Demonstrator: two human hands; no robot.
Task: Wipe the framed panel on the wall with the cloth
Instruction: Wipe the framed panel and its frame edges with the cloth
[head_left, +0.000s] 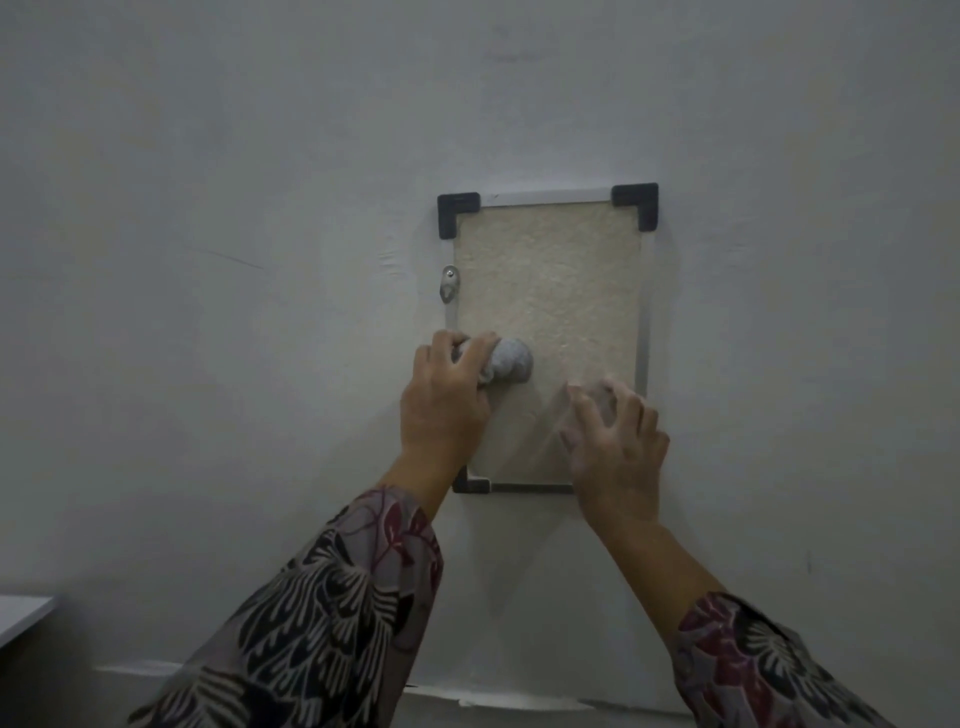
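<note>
A framed panel (550, 291) hangs on the wall: beige textured face, thin silver frame, black corner pieces. My left hand (447, 400) grips a bunched grey cloth (511, 361) and presses it against the panel's left side, a little below the middle. My right hand (615, 452) is blurred, with fingers spread, over the panel's lower right corner, which it hides. Whether it touches the panel I cannot tell. Both forearms wear patterned sleeves.
A small metal hanger clip (450, 283) sits on the frame's left edge above my left hand. The plain white wall (260, 208) surrounds the panel. A white ledge corner (23, 616) shows at the lower left.
</note>
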